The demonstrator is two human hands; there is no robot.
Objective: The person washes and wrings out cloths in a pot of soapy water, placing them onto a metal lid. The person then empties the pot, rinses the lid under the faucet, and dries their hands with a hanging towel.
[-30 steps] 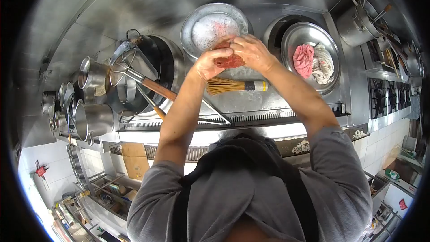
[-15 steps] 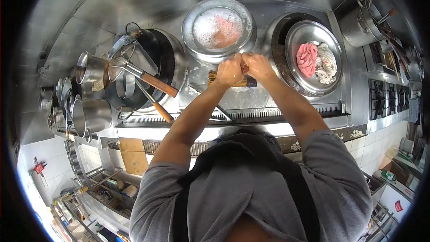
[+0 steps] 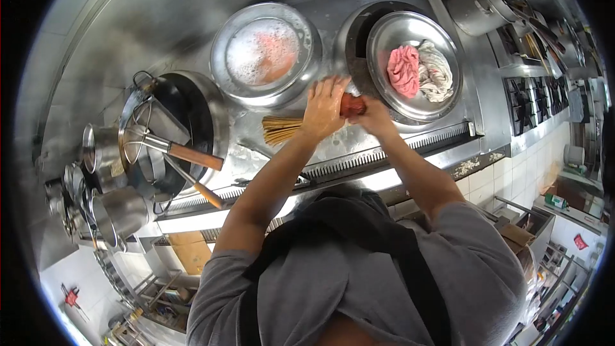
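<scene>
A crumpled, wet-looking red cloth [image 3: 352, 106] is bunched between my hands above the steel counter. My right hand [image 3: 376, 118] is closed round its right end. My left hand [image 3: 324, 107] lies against the other end with its fingers stretched out; its palm is turned away from view. Just left of and below my left hand lies a bamboo brush [image 3: 280, 130], its handle end hidden behind the hand. Beyond my hands stands a steel basin [image 3: 221, 67] of foamy water with something pinkish under the suds.
Right of my hands a round steel tray [image 3: 410, 109] holds a pink cloth [image 3: 403, 72] and a whitish cloth [image 3: 435, 74]. On the left, a wok [image 3: 205, 109] bears a wooden-handled strainer [image 3: 195, 155] and other tools. A slotted drain [image 3: 384, 154] runs along the front edge.
My view has turned and shifted right. The two hands, earlier clenched together in a twist, have moved slightly apart; my left fingers have straightened and the red cloth shows more.
</scene>
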